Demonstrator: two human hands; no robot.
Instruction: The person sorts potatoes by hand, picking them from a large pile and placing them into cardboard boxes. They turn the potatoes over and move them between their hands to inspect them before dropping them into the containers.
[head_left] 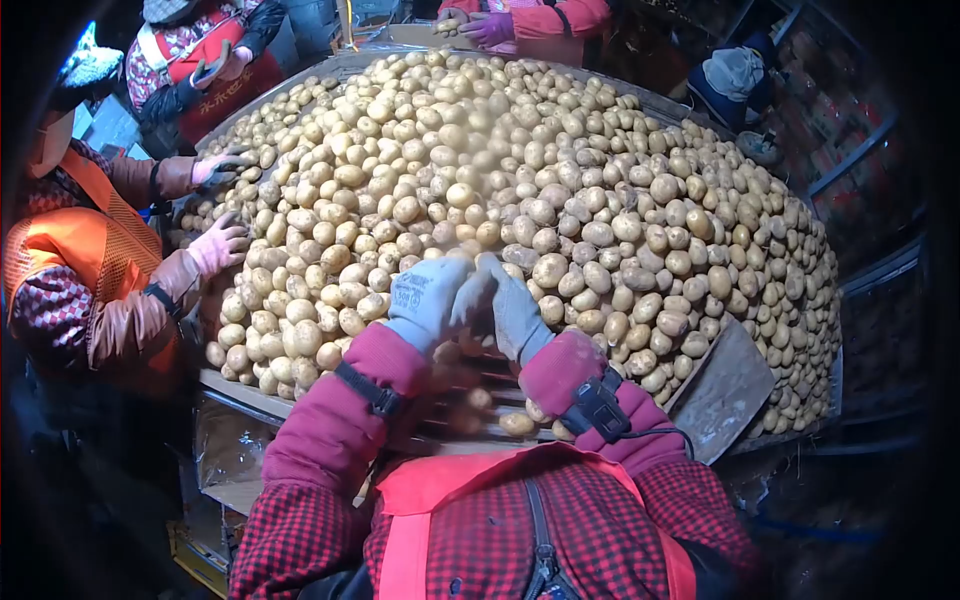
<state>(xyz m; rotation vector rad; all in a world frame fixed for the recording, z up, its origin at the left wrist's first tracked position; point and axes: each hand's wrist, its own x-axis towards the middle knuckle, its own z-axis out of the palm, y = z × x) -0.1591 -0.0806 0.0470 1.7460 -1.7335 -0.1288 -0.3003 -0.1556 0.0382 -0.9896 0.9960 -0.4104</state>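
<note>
My left hand (425,298), in a pale grey glove with printing on its back, is bent inward at the near edge of a big heap of potatoes (400,210). Beside it my right hand (510,308), gloved alike, tilts in so the fingertips of both almost meet. The fingers of both are curled, and what they hold is hidden behind the gloves. Potatoes lie right beyond the fingertips. Below my hands, a slatted rack (455,405) shows between my forearms, with a potato (517,424) on it and another, blurred one (480,399).
A flat board (722,392) leans against the heap at right. On the left a co-worker in an orange vest (85,250) has both gloved hands on the potatoes. Other people stand at the far side, one in a red apron (215,75). A wooden edge (245,398) borders the heap.
</note>
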